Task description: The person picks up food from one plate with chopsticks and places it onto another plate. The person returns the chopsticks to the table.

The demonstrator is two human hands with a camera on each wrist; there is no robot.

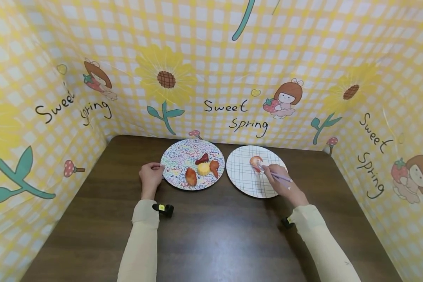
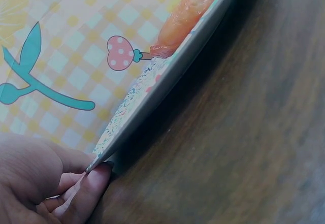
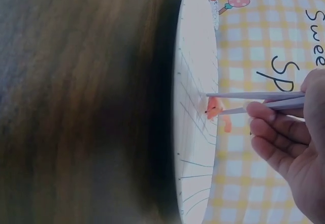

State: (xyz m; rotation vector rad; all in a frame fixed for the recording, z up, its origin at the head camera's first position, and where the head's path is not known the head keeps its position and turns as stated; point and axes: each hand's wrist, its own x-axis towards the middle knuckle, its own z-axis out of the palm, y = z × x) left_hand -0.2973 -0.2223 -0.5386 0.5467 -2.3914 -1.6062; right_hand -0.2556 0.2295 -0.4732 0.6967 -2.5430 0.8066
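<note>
A pair of lilac chopsticks [image 3: 254,96] is held in my right hand [image 1: 280,181]. Their tips stand on either side of a curled orange-and-white shrimp [image 1: 255,161], which lies on the white plate with a grid of lines [image 1: 241,177]. At the left, my left hand [image 1: 151,177] pinches the rim of the multicoloured patterned plate [image 1: 178,156] between thumb and fingers. In the left wrist view that rim passes between the fingertips [image 2: 96,178]. My right fingers are curled round the chopsticks, above the plate's right side.
On the patterned plate lie a glossy brown piece of food [image 1: 191,176], a yellow round piece [image 1: 203,169], an orange-brown drumstick-shaped piece [image 1: 214,167] and a dark red piece [image 1: 202,158]. Both plates stand side by side on a dark wooden table [image 1: 211,235]. A yellow checked cloth [image 1: 211,70] encloses the back and sides.
</note>
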